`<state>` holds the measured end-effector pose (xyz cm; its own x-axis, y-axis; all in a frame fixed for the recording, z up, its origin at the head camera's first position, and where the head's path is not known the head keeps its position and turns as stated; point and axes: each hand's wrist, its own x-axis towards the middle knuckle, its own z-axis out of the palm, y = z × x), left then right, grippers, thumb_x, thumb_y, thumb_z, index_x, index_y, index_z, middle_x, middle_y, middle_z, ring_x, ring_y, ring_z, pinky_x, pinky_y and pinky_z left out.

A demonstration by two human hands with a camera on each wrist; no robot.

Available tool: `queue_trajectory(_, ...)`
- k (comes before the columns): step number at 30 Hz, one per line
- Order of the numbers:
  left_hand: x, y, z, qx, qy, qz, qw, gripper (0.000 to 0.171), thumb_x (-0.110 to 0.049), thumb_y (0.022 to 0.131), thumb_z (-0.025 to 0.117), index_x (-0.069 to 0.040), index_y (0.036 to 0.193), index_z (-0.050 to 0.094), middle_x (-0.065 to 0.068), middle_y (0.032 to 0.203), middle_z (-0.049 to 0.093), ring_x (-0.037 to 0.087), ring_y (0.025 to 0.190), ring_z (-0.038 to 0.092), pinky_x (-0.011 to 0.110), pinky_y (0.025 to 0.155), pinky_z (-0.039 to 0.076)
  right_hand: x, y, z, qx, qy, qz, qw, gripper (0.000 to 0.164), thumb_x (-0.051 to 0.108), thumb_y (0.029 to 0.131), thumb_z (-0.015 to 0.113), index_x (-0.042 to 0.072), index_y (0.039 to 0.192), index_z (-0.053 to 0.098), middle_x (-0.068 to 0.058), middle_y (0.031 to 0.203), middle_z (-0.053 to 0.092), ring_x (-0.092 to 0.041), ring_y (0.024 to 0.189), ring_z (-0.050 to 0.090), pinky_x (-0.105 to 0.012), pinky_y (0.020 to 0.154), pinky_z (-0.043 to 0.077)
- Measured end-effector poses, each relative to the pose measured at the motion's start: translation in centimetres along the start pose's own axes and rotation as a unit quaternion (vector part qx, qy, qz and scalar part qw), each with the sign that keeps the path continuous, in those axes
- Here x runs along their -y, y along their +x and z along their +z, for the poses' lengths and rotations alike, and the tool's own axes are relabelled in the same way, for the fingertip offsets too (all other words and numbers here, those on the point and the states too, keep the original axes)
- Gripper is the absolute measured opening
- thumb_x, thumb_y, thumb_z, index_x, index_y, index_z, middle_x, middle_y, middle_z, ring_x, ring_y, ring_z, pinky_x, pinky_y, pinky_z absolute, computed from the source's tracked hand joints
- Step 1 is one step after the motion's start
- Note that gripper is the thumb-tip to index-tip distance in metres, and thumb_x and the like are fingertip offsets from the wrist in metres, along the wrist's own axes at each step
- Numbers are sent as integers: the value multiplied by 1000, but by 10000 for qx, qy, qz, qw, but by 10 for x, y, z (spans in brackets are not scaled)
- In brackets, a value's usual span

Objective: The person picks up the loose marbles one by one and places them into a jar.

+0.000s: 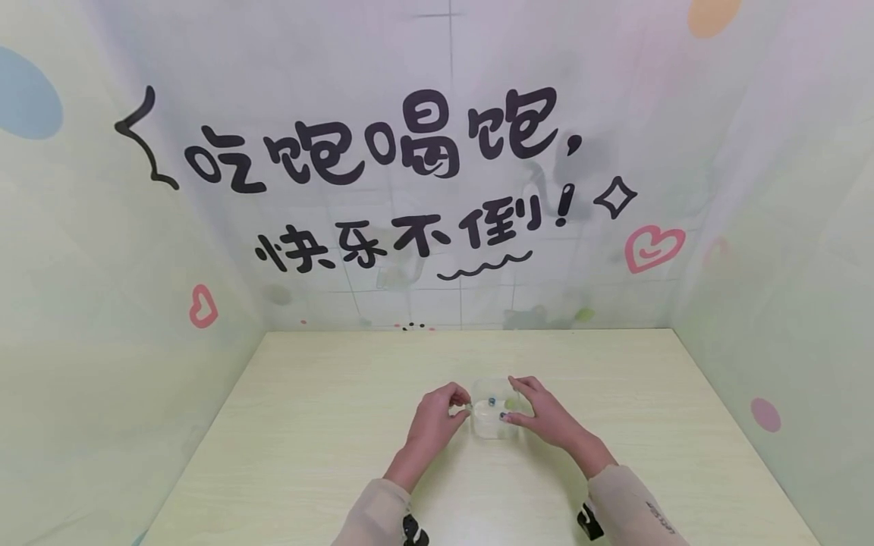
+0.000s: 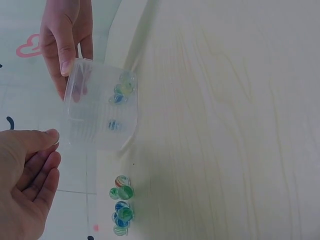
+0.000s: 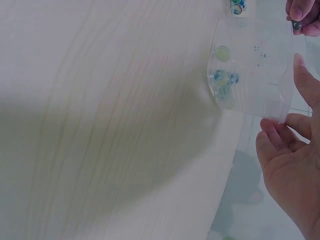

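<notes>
Between the two hands a clear plastic container (image 1: 487, 431) stands on the table. Blue and green glass marbles (image 2: 119, 98) show through its wall, lying on the bottom. My left hand (image 1: 435, 417) is at the container's left side and pinches a small dark marble (image 3: 296, 25) between thumb and fingertips, close to the rim. On the right, my right hand (image 1: 550, 415) grips the container, thumb at the rim and fingers along the outer wall. Several loose marbles (image 2: 125, 193), green, blue and one with red, lie in a group beside the container; the left hand hides them in the head view.
The pale wood-grain table (image 1: 307, 455) reaches back to a printed curtain (image 1: 382, 68) with black lettering. Side curtains (image 1: 771, 227) hang along the left and right table edges.
</notes>
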<state>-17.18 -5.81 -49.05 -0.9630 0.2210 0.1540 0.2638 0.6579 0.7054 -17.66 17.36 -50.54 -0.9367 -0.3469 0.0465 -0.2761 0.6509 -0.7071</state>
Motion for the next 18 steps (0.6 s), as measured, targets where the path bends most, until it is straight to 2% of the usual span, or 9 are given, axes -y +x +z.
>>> queue_trajectory(3,-2,1,1,-8,55,38,10000,14,-7,87,75,-13,98,68,1,96,72,20,94,69,27,78,60,1,0,0,-17,22,22,10000,74,28,92,71,-6,149,37,-24,142,46,-43,132,48,-59,111,42)
queue_trajectory(9,-5,3,2,7,87,115,9999,14,-8,87,75,-14,98,69,0,96,73,17,94,69,31,84,59,0,0,0,-23,29,11,10000,74,27,92,71,-6,149,37,-24,141,46,-42,132,48,-59,111,42)
queue_trajectory(18,-9,6,5,56,162,211,9996,15,-9,87,75,-14,99,69,-1,97,73,16,94,68,31,84,59,1,0,0,-7,62,-21,10000,75,29,92,71,-6,149,36,-24,142,46,-42,132,48,-59,110,43)
